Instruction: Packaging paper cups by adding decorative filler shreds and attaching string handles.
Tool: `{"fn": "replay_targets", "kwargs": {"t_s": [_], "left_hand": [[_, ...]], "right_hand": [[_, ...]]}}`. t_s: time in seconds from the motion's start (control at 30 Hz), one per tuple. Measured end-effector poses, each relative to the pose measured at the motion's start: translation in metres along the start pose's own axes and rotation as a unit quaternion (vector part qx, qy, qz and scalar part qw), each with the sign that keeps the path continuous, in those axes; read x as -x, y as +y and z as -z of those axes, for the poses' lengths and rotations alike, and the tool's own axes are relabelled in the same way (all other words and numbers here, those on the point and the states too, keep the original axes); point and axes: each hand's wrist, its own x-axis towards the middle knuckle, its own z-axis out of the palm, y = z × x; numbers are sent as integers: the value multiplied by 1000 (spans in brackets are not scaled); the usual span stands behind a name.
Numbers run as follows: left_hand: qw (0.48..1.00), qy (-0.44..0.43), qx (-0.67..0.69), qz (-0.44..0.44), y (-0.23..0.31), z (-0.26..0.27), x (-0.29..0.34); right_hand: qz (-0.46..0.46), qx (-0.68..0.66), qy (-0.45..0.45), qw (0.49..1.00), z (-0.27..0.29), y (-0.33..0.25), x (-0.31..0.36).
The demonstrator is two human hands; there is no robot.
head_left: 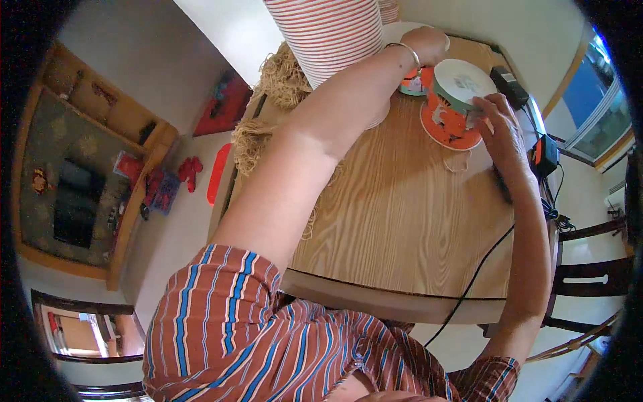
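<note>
My left hand (429,48), a bangle at its wrist, reaches far across the table beside a white round piece (400,29). Its fingers curl downward and are mostly hidden, so I cannot tell what they hold. An orange paper tub (450,127) with a green band and a pale round base stands bottom up, its white rim low on the table. My right hand (499,127) grips its right side near the green band, fingers bent. Part of a second orange and green tub (416,83) shows under my left wrist. A thin loop of string (458,162) lies by the rim.
A tall stack of white tubs with red rims (328,40) rises behind my left forearm. Bundles of tan string (281,77) lie along the table's left side. Black adapters (546,155) and a cable (479,268) run along the right edge. Dark chairs (593,277) stand right of the wooden table (395,228).
</note>
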Motion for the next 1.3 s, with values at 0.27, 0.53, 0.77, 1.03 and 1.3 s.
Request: {"fn": "replay_targets", "kwargs": {"t_s": [0.27, 0.53, 0.77, 1.03, 1.3], "left_hand": [[992, 116, -36, 10, -21, 32, 38], [979, 202, 35, -8, -19, 84, 92], [928, 330, 131, -111, 2, 156, 122], [897, 80, 413, -137, 31, 230, 302], [979, 178, 23, -99, 9, 203, 524]], "right_hand": [[-14, -19, 19, 1000, -9, -50, -16], [-43, -23, -1, 999, -4, -116, 4], [-86, 10, -1, 996, 6, -150, 5], [-95, -113, 291, 945, 21, -258, 25], [-61, -265, 137, 953, -15, -415, 112]]}}
